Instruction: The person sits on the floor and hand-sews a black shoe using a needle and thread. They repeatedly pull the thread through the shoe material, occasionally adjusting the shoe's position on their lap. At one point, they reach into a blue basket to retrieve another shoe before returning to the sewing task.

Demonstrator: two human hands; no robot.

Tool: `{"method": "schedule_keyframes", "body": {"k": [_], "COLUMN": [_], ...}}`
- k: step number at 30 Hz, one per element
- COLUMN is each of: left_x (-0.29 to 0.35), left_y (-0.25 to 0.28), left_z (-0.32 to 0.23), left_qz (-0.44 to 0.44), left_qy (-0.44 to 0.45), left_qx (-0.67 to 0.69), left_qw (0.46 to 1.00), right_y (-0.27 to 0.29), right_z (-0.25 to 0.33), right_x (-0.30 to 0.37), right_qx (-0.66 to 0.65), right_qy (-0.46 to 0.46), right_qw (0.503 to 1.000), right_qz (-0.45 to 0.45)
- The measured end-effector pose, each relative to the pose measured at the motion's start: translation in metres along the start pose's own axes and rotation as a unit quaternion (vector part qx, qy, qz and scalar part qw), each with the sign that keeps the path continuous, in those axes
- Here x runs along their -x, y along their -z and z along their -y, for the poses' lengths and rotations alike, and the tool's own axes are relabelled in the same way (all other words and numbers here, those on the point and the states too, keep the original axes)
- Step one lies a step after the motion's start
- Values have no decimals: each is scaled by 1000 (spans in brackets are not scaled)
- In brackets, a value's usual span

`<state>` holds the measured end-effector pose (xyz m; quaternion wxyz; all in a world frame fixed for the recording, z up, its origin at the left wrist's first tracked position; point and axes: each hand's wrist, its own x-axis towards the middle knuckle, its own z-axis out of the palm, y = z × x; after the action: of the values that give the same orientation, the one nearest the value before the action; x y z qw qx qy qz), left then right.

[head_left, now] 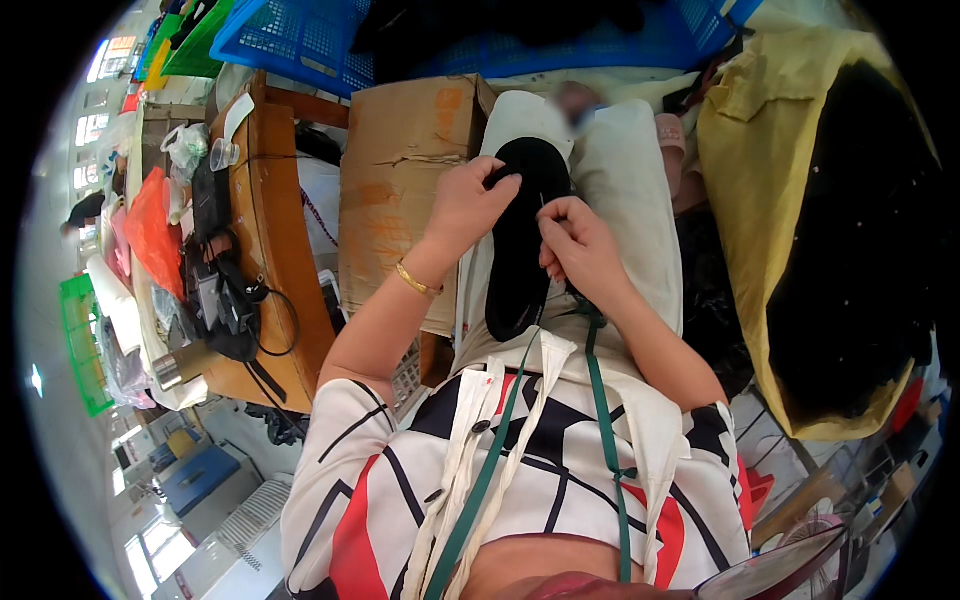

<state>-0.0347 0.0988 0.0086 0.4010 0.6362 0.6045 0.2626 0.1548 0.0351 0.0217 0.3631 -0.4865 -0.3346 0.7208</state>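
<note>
A long black piece shaped like a shoe sole [527, 235] lies lengthwise over my pale-trousered lap. Its upper left edge is pinched between the thumb and fingers of my left hand [474, 203]. On the right side of the piece, my right hand [582, 246] has its fingers pressed together, close to the black edge. A thin pale sliver shows at those fingertips, too small to name. Part of the black piece's rim is hidden behind both hands.
A cardboard box [395, 190] stands left of my legs, beside a wooden table [270, 230] with bags and cables. On the right is a large yellow sack [745, 150] with black contents. A blue plastic crate [290, 45] sits ahead. Green straps [600, 385] hang over my front.
</note>
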Motion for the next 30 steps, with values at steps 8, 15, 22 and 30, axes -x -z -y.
{"method": "schedule_keyframes", "body": {"k": [8, 15, 22, 30], "left_x": [2, 2, 0, -7], "left_y": [-4, -5, -6, 3], "left_z": [3, 3, -7, -18], "left_qz": [9, 0, -24, 30], "left_qy": [74, 77, 115, 220], "left_qx": [77, 66, 79, 156], "left_qw": [994, 995, 990, 962], "right_y": [-6, -5, -4, -18], "right_z": [-4, -8, -12, -37], "right_x": [-25, -29, -36, -41], "right_qx": [56, 48, 61, 322], "right_qy": [-1, -11, -21, 189], "right_qw": [998, 999, 997, 923], "right_qz": [19, 18, 28, -91]}}
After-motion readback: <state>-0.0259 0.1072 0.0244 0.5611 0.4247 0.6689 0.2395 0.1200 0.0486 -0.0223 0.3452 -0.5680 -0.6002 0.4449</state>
